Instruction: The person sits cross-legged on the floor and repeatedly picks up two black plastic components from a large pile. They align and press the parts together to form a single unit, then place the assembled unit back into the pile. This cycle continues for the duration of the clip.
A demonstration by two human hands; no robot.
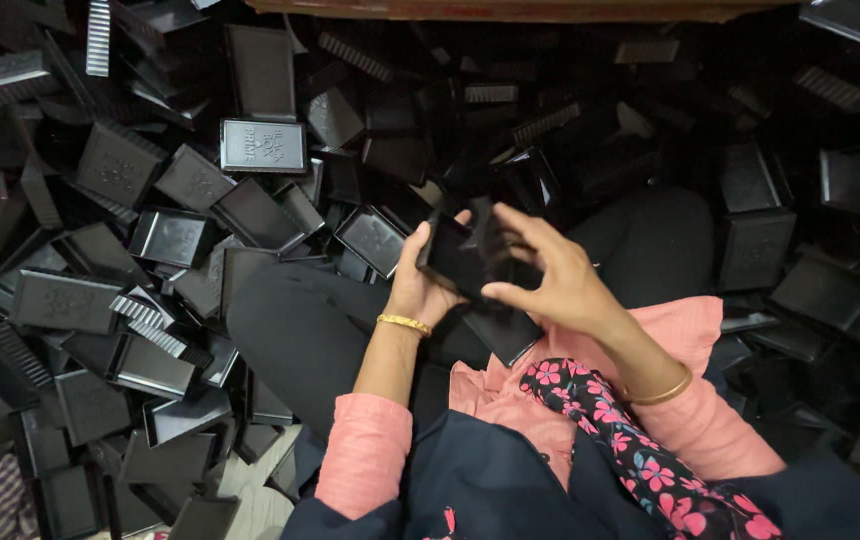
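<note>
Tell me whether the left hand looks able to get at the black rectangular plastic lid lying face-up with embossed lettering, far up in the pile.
Probably not as things stand: the left hand is gripping a black plastic box, and the embossed lid lies well beyond it, though nothing covers it.

Embossed square label on black lid, upper left.

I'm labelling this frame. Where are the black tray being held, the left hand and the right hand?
black tray [453, 262], head view, its dark flat face
left hand [416, 287], head view, back of hand
right hand [550, 278], head view, back of hand
</note>
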